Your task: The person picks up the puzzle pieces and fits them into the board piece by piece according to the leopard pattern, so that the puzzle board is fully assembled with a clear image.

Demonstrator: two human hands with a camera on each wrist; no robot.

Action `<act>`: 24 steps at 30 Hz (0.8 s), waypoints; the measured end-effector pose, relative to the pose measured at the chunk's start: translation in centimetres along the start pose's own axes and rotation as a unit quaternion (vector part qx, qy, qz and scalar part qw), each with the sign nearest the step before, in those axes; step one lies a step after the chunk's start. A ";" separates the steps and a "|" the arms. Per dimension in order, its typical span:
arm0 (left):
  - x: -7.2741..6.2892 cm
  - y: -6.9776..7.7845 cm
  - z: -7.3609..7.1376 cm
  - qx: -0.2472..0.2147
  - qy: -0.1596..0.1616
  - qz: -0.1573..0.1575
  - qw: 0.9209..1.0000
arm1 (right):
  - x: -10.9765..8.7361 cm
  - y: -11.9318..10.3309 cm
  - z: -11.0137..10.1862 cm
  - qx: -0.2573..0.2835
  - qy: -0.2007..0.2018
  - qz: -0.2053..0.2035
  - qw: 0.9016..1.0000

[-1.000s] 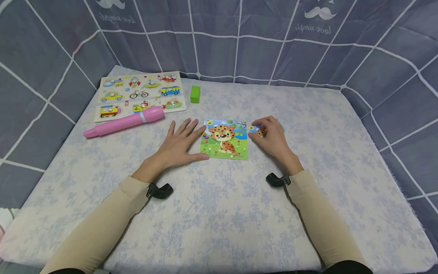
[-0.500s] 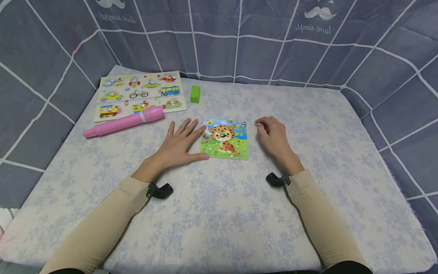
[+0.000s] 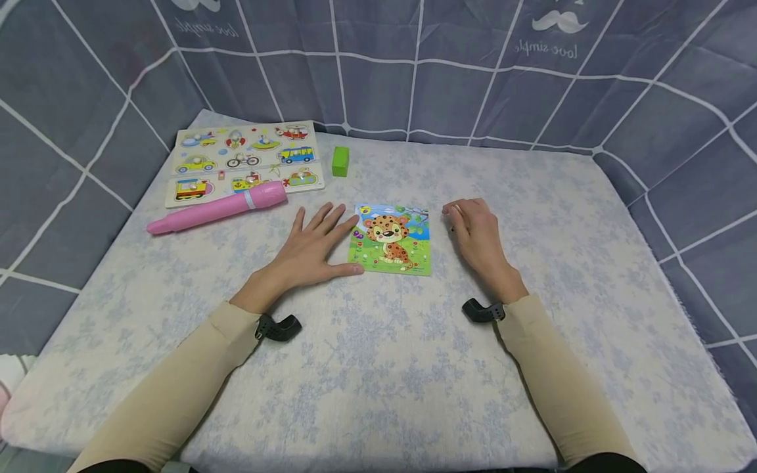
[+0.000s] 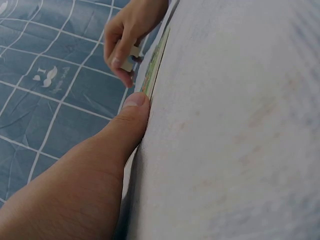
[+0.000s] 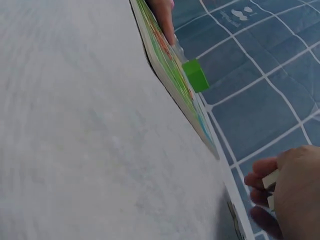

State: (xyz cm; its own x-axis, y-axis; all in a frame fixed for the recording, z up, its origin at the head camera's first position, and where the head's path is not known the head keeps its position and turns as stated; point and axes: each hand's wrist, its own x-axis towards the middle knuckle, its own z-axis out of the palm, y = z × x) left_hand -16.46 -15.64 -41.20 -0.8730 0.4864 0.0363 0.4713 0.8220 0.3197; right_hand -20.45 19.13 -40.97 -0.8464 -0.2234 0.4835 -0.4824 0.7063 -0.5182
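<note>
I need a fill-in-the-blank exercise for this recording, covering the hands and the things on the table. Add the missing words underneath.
1. Of the left hand and the right hand, only the ____ one holds at least one small pale piece.
2. The sitting animal on the animal picture is covered in dark ____.
3. The thick pen near the vehicle board is mostly ____ in colour.
4. The small block is ____ in colour.

Missing words: right; spots; pink; green.

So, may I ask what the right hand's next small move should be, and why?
Probably ease the pale notched piece toward the leopard board: the right hand holds it beside the board's right edge, while the left hand touches the opposite edge and could steady it.
</note>
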 end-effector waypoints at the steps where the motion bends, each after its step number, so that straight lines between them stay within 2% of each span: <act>1: 0.0 0.0 0.0 0.001 0.000 0.000 1.000 | 0.0 -0.2 0.0 0.001 0.001 0.001 1.000; 6: 0.0 0.0 -0.1 -0.001 0.000 0.000 1.000 | 0.1 -1.2 0.2 0.001 -0.025 0.015 1.000; 9: 0.0 0.0 -0.1 -0.004 -0.001 0.000 1.000 | 0.1 -1.8 0.3 0.013 -0.064 0.050 0.997; 14: 0.0 0.0 0.0 0.001 -0.002 0.000 1.000 | 0.1 -2.5 0.1 0.055 -0.137 0.116 0.982; 18: 0.0 0.0 -0.1 0.007 -0.001 0.001 1.000 | 0.2 -2.5 -0.3 0.079 -0.179 0.132 0.972; 21: 0.0 0.0 -0.1 0.006 -0.003 0.002 1.000 | 0.3 -2.6 -0.6 0.098 -0.191 0.134 0.967; 24: 0.0 0.0 -0.1 0.002 -0.005 0.002 1.000 | 0.5 -2.9 -0.7 0.118 -0.186 0.135 0.966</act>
State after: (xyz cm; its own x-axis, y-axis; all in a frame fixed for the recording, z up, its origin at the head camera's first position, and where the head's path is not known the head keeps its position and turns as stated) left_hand -16.46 -15.71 -41.06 -0.8694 0.4932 0.0281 0.4760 0.8211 0.3149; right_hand -19.32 17.43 -38.73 -0.9500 -0.3093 0.0427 -0.2325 0.6095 -0.7579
